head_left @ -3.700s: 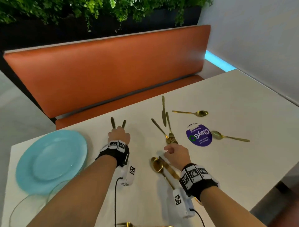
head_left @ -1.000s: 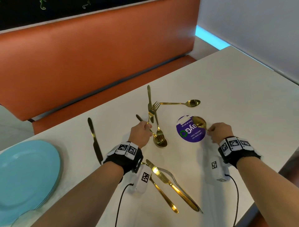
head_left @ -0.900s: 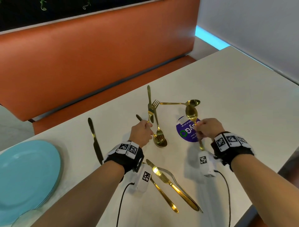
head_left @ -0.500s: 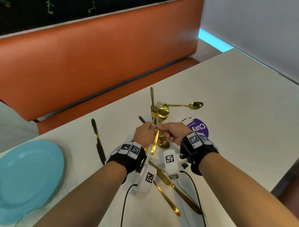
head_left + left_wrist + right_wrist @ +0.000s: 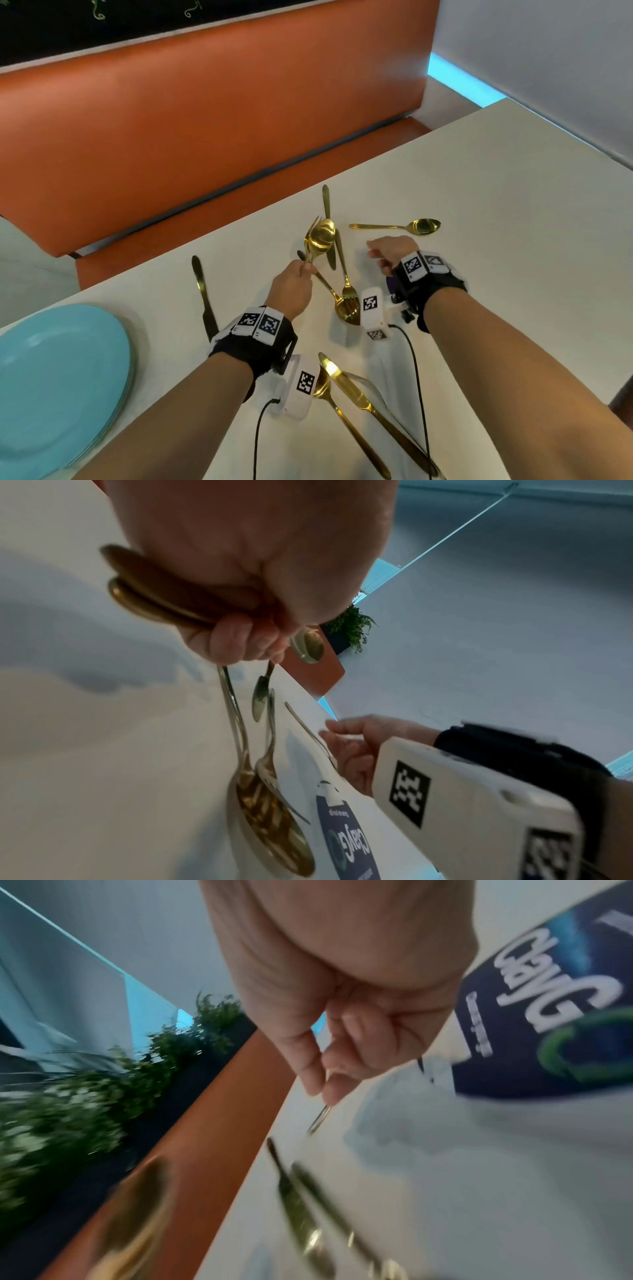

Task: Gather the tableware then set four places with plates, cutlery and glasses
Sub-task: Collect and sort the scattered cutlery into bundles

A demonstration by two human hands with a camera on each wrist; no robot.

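My left hand (image 5: 303,270) grips a gold fork and a gold spoon (image 5: 321,235) by their handles, heads raised above the table. The two handle ends (image 5: 143,596) stick out under its palm. My right hand (image 5: 373,248) holds nothing and hovers with thumb and forefinger (image 5: 318,1080) loosely curled by the handle end of another gold spoon (image 5: 394,226), which lies flat. A fork (image 5: 346,274) and a spoon (image 5: 342,306) lie crossed between my hands. A stack of blue plates (image 5: 58,377) sits at the near left.
One knife (image 5: 205,301) lies left of my left hand and another (image 5: 326,205) behind the held cutlery. A knife, fork and spoon (image 5: 359,401) lie near the front edge. My right wrist mostly hides a purple sticker (image 5: 346,840). An orange bench (image 5: 205,120) runs behind the table.
My right hand lifted a spoon from beside the sticker and passed it to my left hand, which held a fork. It has now let go and moved right towards the far spoon.
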